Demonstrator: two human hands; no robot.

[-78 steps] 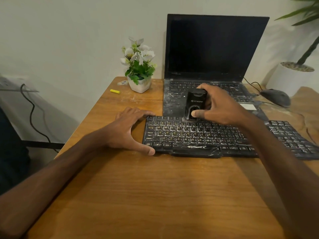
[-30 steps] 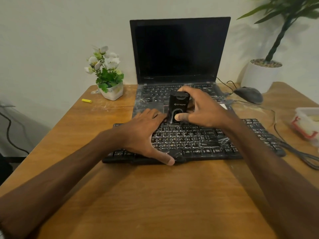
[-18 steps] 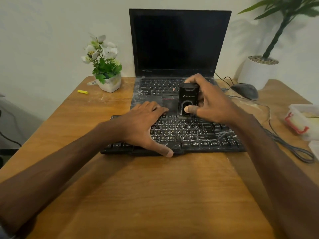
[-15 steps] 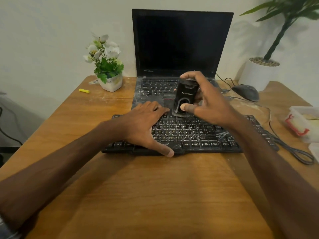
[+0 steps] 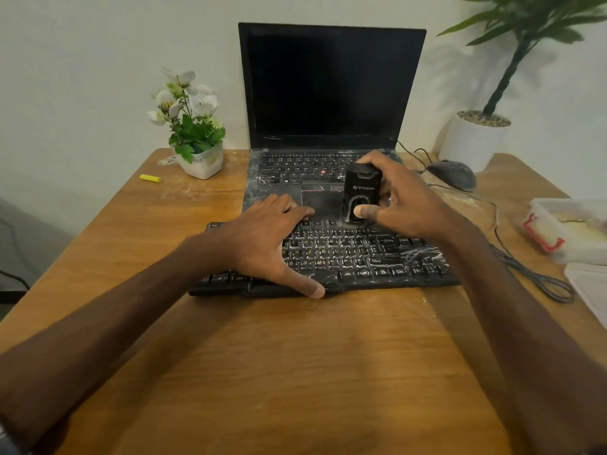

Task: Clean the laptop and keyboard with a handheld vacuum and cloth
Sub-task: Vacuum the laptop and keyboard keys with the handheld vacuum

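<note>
A dusty black external keyboard lies across the wooden table in front of an open black laptop whose deck is smeared with white dust. My right hand grips a small black handheld vacuum, standing upright with its mouth at the keyboard's top row near the laptop's front edge; my thumb lies on its front. My left hand rests flat on the keyboard's left half, fingers spread, thumb at the front edge. No cloth is in view.
A small white flowerpot and a yellow stub sit at the back left. A dusty mouse with its cable, a large white plant pot and a clear plastic box occupy the right side.
My right hand brought the vacuum back down from a tilted, lifted position to the keyboard's top row, a little to the right. My left hand stayed on the keyboard.
</note>
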